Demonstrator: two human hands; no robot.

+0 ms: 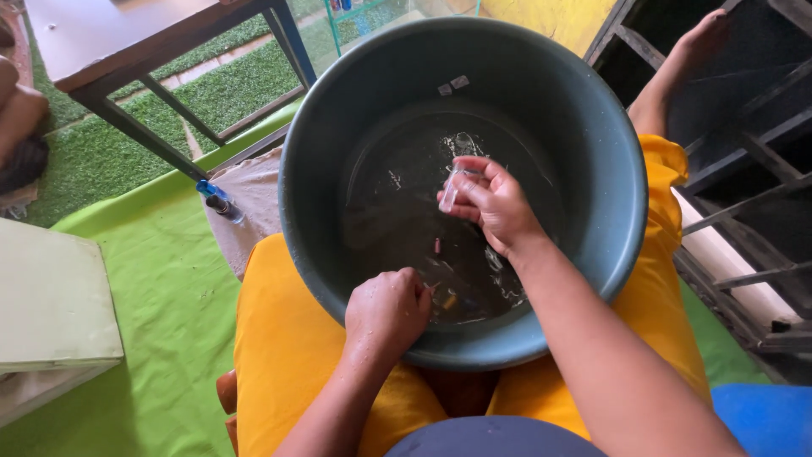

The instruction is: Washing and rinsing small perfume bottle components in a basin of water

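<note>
Over the grey basin [592,169] of water, the right hand [495,203] pinches a small clear piece [451,190]; the left hand [387,311], fisted shut, rests near the basin's near edge.

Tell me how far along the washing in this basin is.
Water is already in the basin and both hands are wet. In hand: the right hand holds a small clear piece over the water, while the left hand closes on something hidden at the near rim. Left: a few small bits lie in the water. I see nothing set aside outside the basin as finished.
</note>
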